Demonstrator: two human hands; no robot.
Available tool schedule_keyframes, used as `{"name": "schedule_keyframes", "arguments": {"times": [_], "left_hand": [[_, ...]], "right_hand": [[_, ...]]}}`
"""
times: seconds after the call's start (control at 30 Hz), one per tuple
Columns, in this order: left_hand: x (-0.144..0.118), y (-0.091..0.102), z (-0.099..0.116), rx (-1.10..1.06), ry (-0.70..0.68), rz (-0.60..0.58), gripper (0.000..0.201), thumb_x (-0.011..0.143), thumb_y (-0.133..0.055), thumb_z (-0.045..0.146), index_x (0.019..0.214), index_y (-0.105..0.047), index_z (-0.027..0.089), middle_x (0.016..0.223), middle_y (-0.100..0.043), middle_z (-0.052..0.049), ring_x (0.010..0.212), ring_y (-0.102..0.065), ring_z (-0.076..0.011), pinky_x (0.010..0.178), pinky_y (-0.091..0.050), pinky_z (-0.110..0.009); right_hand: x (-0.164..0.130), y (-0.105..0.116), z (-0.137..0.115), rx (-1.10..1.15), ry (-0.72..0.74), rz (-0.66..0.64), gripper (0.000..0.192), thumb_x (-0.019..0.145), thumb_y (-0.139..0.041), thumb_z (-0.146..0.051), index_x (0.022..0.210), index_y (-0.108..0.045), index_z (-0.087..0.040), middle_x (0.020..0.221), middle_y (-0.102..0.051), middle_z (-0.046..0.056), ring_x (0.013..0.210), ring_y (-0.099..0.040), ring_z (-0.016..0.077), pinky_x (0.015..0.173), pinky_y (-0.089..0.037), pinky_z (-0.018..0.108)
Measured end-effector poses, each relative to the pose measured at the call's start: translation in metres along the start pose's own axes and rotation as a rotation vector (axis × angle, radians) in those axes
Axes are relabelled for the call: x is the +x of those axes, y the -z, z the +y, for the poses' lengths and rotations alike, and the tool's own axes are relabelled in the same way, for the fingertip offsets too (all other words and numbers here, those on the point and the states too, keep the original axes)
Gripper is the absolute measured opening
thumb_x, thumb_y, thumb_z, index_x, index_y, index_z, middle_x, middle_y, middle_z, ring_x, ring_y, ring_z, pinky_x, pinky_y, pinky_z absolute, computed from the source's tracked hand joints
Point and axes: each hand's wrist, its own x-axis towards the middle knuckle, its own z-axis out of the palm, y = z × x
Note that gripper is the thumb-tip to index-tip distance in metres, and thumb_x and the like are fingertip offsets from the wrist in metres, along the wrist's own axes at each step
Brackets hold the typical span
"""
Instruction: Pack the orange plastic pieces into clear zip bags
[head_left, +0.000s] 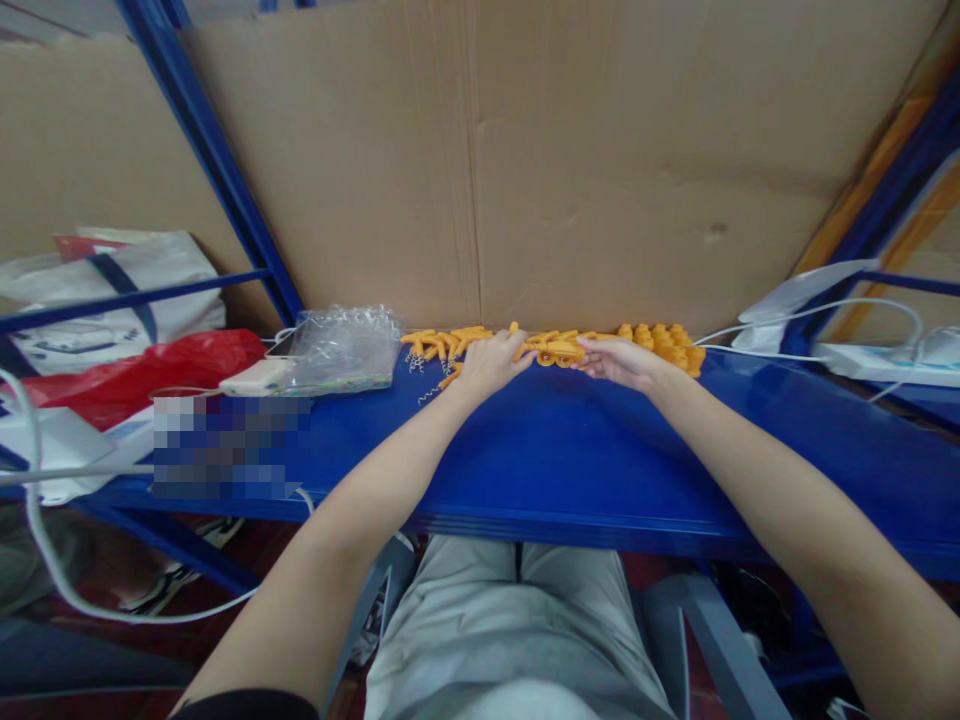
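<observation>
At the back of the blue table, my left hand (491, 362) is bent with its fingers curled among yellow plastic pieces; what lies in its grip is mostly hidden. To its left lies a row of yellow handles with metal spirals (442, 345), which look like corkscrews. My right hand (621, 362) reaches in from the other side, its thumb and fingers closed at the end of a yellow plastic piece (564, 352) with round ends. Beside that hand, several knobbed yellow plastic parts (666, 345) stand packed together.
Behind the blue table (570, 450) rises a cardboard panel (600, 150). On the left are a clear plastic bag (349, 345), a red bag (180, 370), a white bag (161, 290) and cables. A white power strip (892, 362) lies at right.
</observation>
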Motion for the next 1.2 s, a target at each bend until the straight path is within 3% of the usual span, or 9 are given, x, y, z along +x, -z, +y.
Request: {"name": "schedule_keyframes", "arguments": {"times": [0.17, 0.3, 0.47, 0.6, 0.7, 0.83, 1.0, 1.2], "left_hand": [[0.000, 0.001, 0.002, -0.034, 0.008, -0.005, 0.041, 0.100, -0.044, 0.042, 0.135, -0.054, 0.023, 0.124, -0.064, -0.012, 0.102, -0.067, -0.0255, 0.079, -0.049, -0.031], [0.000, 0.001, -0.001, -0.045, 0.014, -0.009, 0.052, 0.100, -0.042, 0.040, 0.149, -0.038, 0.025, 0.129, -0.059, -0.012, 0.109, -0.064, -0.0259, 0.086, -0.049, -0.033], [0.000, -0.007, -0.016, 0.028, 0.038, -0.073, 0.040, 0.095, -0.048, 0.030, 0.133, -0.057, 0.021, 0.135, -0.055, -0.015, 0.124, -0.054, -0.0315, 0.101, -0.044, -0.046], [-0.001, -0.018, -0.026, 0.079, 0.083, -0.191, 0.042, 0.088, -0.059, 0.031, 0.129, -0.060, 0.023, 0.142, -0.053, -0.015, 0.132, -0.046, -0.0369, 0.110, -0.032, -0.060], [-0.001, -0.024, -0.031, 0.092, 0.121, -0.282, 0.046, 0.086, -0.061, 0.034, 0.132, -0.059, 0.026, 0.146, -0.052, -0.014, 0.136, -0.043, -0.0379, 0.110, -0.031, -0.063], [0.002, -0.029, -0.034, 0.085, 0.124, -0.368, 0.041, 0.091, -0.053, 0.037, 0.130, -0.061, 0.024, 0.140, -0.058, -0.015, 0.132, -0.050, -0.0361, 0.108, -0.035, -0.060], [0.005, -0.032, -0.036, 0.114, 0.109, -0.403, 0.041, 0.092, -0.048, 0.040, 0.129, -0.060, 0.026, 0.139, -0.059, -0.014, 0.127, -0.056, -0.0333, 0.109, -0.034, -0.059], [0.004, -0.031, -0.034, 0.109, 0.119, -0.412, 0.040, 0.092, -0.048, 0.039, 0.127, -0.062, 0.023, 0.140, -0.058, -0.017, 0.129, -0.054, -0.0354, 0.109, -0.033, -0.061]], "right_hand": [[0.000, 0.000, 0.001, -0.018, 0.070, 0.050, 0.024, 0.094, -0.060, -0.036, 0.082, -0.066, -0.017, 0.071, -0.071, 0.007, 0.058, -0.061, 0.0127, 0.063, -0.052, 0.026], [0.006, 0.007, 0.005, -0.088, 0.165, 0.199, 0.026, 0.090, -0.065, -0.039, 0.077, -0.065, -0.017, 0.073, -0.072, 0.010, 0.060, -0.064, 0.0153, 0.067, -0.055, 0.031], [0.020, 0.012, 0.007, -0.436, 0.387, 0.413, 0.037, 0.083, -0.068, -0.053, 0.090, -0.067, -0.017, 0.071, -0.070, 0.010, 0.062, -0.066, 0.0203, 0.062, -0.053, 0.033], [0.027, -0.005, 0.003, -0.863, 0.631, 0.559, 0.046, 0.089, -0.057, -0.055, 0.110, -0.065, -0.015, 0.098, -0.072, 0.016, 0.091, -0.067, 0.0283, 0.078, -0.049, 0.039], [0.026, -0.027, 0.000, -1.297, 0.744, 0.511, 0.043, 0.097, -0.045, -0.045, 0.117, -0.061, -0.011, 0.112, -0.068, 0.021, 0.102, -0.062, 0.0320, 0.089, -0.039, 0.043], [0.024, -0.055, 0.000, -1.726, 0.697, 0.359, 0.039, 0.099, -0.040, -0.032, 0.120, -0.058, -0.006, 0.108, -0.067, 0.023, 0.096, -0.062, 0.0311, 0.090, -0.029, 0.042], [0.033, -0.068, 0.003, -1.868, 0.683, 0.261, 0.036, 0.098, -0.035, -0.020, 0.122, -0.059, -0.008, 0.112, -0.066, 0.021, 0.103, -0.059, 0.0311, 0.088, -0.027, 0.040], [0.046, -0.069, 0.010, -1.837, 0.668, 0.300, 0.034, 0.098, -0.038, -0.021, 0.123, -0.060, -0.011, 0.111, -0.067, 0.019, 0.104, -0.058, 0.0306, 0.088, -0.029, 0.040]]}}
